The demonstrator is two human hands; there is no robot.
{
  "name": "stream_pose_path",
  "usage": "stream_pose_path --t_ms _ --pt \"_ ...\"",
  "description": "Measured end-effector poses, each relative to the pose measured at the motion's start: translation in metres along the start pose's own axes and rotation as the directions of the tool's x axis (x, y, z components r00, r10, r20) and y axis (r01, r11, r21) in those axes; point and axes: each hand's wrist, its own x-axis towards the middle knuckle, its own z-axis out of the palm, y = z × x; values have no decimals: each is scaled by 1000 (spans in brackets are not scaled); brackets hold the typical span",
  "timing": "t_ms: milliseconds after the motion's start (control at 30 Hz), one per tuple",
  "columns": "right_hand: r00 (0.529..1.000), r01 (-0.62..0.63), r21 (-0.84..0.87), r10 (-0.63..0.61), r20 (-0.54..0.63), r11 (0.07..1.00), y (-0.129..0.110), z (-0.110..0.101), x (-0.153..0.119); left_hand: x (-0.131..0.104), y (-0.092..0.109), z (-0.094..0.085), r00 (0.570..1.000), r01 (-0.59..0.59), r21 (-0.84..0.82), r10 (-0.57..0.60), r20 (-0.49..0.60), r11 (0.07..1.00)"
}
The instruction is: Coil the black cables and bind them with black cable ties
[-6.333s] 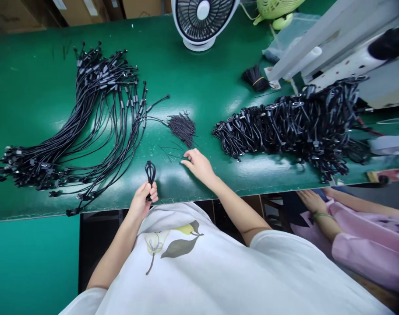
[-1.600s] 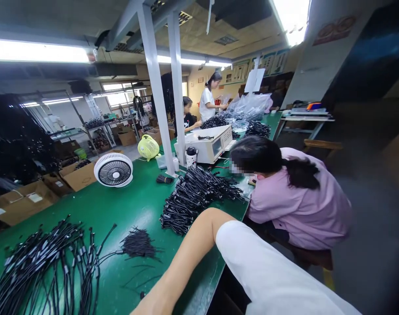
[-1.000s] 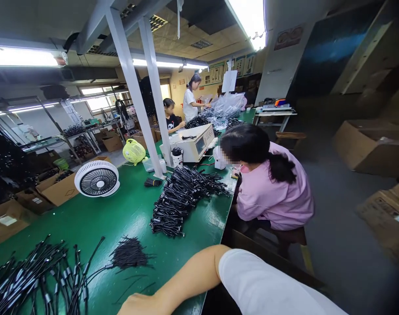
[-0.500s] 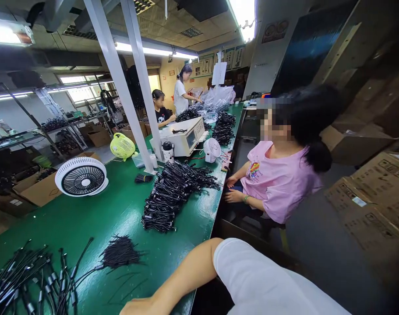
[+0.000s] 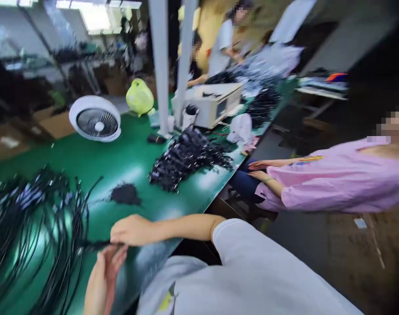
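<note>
At table edge, both hands, right hand (image 5: 132, 229) and left hand (image 5: 102, 275), pinch one black cable (image 5: 94, 245); loose cables (image 5: 31, 218) left, bundled pile (image 5: 186, 157) done.

The whole view is smeared by motion. The hands — left hand (image 5: 102, 275) and right hand (image 5: 130, 229) — meet over a thin dark cable (image 5: 97, 245), but their grip is too blurred to read. The spread of black cables (image 5: 31, 218) runs off the left edge. A small dark heap (image 5: 125, 194) on the bench (image 5: 127, 162) shows no detail.
</note>
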Motion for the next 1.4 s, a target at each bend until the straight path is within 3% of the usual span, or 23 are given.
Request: stream_pose_path --t_ms 67,200,333,400,533,700,833,1000,1133,1267,1400 --pt "997 61 -126 -66 -41 990 0 6 -9 -11 -11 -1 992 -22 -184 -1 -126 983" --pt "980 179 -88 -186 -77 980 17 23 -19 -4 -18 -1 995 -82 -209 70 -64 974" --pt "980 109 152 -80 -181 982 26 41 -23 2 -28 8 980 -184 -208 163 -118 961" --pt "974 60 171 -20 -225 983 24 48 -25 4 -33 13 963 -242 -208 208 -171 948" --pt "971 21 -116 -48 -233 993 18 49 -28 10 -34 12 957 -239 -204 194 -215 949" --pt "966 23 -377 -119 -231 926 17 20 -29 20 -33 -1 991 -89 -200 65 -121 976" --pt "958 242 -494 -287 -15 835 25 1 -22 23 -39 -5 996 -65 -67 60 -71 996" --pt "965 228 -558 -111 236 798 33 -1 -17 21 -49 -4 992 -96 130 106 -70 987" --pt "956 238 -569 -86 282 787 35 4 -22 20 -50 -3 973 -179 291 212 -87 940" --pt "950 279 -526 -152 271 804 35 9 -26 22 -48 -4 977 -183 356 210 -39 916" --pt "960 231 -540 -100 261 810 39 16 -27 22 -45 -7 981 -177 345 193 -10 922"
